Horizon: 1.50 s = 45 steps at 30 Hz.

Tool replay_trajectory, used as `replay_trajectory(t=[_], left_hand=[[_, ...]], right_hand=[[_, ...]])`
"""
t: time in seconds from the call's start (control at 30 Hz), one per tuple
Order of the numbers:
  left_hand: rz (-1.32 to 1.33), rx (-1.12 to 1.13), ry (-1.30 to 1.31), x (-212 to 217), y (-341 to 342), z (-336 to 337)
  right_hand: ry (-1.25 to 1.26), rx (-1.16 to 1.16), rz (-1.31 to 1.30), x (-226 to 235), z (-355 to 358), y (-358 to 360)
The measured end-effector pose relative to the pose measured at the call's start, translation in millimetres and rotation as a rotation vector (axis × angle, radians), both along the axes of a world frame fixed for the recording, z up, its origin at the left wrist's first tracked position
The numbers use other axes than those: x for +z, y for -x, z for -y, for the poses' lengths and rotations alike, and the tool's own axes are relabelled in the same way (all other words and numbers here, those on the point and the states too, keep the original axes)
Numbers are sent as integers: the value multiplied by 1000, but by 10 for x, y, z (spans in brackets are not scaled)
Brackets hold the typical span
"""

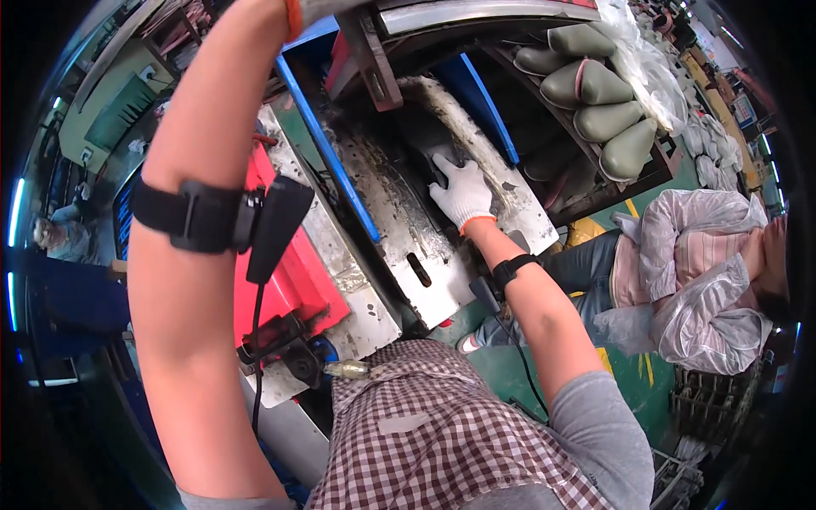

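Observation:
My right hand (pixel 463 192), in a white knit glove with an orange cuff, reaches into the metal trough of a machine (pixel 442 293). Its fingers are spread over a dark, shiny piece (pixel 429 140) lying in the trough; whether they press on it I cannot tell. High at the top edge, my left hand (pixel 321 8) is raised to the machine's upper part (pixel 476 15). Only the glove's cuff end shows there, and its fingers are out of sight. A dark metal bracket (pixel 372 59) hangs down between the two hands.
Blue side rails (pixel 327 140) flank the trough. A red cover (pixel 293 289) sits left of it. Several olive-green boots (pixel 599 85) lie on a rack at the right. A person in a clear plastic cover (pixel 688 263) is close by on the right, above a crate (pixel 714 404).

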<state>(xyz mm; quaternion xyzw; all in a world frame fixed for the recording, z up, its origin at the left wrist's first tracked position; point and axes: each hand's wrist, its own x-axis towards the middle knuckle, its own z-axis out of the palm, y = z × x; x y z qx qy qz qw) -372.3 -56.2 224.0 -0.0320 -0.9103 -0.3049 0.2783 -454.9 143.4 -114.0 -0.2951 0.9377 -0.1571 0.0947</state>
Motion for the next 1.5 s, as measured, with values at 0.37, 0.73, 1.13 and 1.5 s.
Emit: replay_trajectory(t=[0.37,0.73,1.13,1.5], left_hand=[[-54,46,-127,-432,-178,-445],[-161,136,200,-2625,-551,-1525],[-266,139,322,-3948,-598,-1706],[-120,46,187,-3542,-736,-1670]], right_hand=[[515,-88,-78,-95,-645,81],[740,-603,293,-684,-2130,-1153],[1336,-1069,1536,-429,-2451,-1287],[1620,-961,998,-773,-2214,-461]])
